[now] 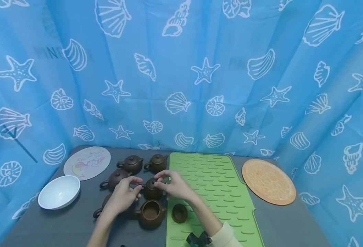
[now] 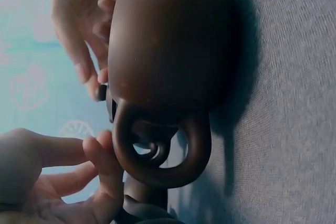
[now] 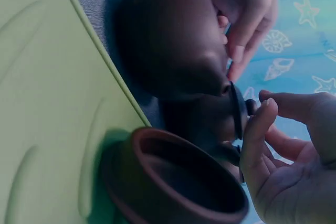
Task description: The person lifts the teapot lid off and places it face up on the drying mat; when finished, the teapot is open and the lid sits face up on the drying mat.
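In the head view, both hands reach over a small dark-brown teapot (image 1: 152,192) in the middle of the group. My right hand (image 1: 172,184) has its thumb and index fingertips at the knob of that teapot's lid (image 3: 239,109); the lid sits at the pot's mouth. On the other side my left hand (image 1: 125,195) is held with bent fingers beside the pot's handle, thumb and index apart. Directly in front stands a lidless brown teapot (image 1: 150,214), its round opening facing up. A small brown cup-like piece (image 1: 179,213) lies on the green mat (image 1: 209,192).
Several other brown teapots stand behind and left, among them one at the back (image 1: 157,162). Farther left are a white bowl (image 1: 59,192) and a pale round mat (image 1: 87,161). An orange round board (image 1: 268,181) lies right. A blue curtain (image 1: 181,75) hangs behind the grey table.
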`<state>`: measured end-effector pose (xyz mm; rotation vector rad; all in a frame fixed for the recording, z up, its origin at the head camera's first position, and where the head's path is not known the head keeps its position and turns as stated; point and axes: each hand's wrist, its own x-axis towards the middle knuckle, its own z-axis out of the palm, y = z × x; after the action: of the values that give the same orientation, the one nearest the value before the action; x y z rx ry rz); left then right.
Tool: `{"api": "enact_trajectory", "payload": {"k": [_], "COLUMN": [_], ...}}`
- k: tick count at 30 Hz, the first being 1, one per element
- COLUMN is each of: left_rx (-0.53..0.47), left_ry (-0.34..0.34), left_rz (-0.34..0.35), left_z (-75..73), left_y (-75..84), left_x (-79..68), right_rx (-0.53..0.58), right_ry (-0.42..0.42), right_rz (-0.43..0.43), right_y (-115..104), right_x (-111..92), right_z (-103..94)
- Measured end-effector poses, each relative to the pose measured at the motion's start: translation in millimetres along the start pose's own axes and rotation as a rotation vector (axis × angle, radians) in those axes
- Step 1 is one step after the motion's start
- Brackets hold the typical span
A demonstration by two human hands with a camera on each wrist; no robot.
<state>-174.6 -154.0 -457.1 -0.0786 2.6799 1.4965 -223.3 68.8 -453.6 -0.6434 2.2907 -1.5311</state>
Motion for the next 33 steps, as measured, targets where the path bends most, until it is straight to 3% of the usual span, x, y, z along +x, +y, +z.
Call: {"api": "enact_trajectory", "payload": {"k": [10, 20, 27, 33], "left_rx": [0.061, 0.043, 0.027, 0.011], "left_ry": [-0.034, -0.070, -0.077, -0.075], "left_rz": [0.007, -0.022, -0.045, -0.053], "left_z": [-11.1, -12.3, -10.7, -11.2], "left_y": [3.2, 3.4, 2.1, 3.1], "left_x": [8.9, 12.6, 14.8, 13.1], "right_rx": [-0.024, -0.022, 0.038, 0.065], "right_ry": [-0.011, 0.003, 0.034, 0.063], "right_rz": [0.016, 0.013, -0.012, -0.034], "right_y": [2, 2, -1, 0], "right_x": [8, 11, -2, -26], "right_z": [1.8, 3.9, -1.1, -19.0]}}
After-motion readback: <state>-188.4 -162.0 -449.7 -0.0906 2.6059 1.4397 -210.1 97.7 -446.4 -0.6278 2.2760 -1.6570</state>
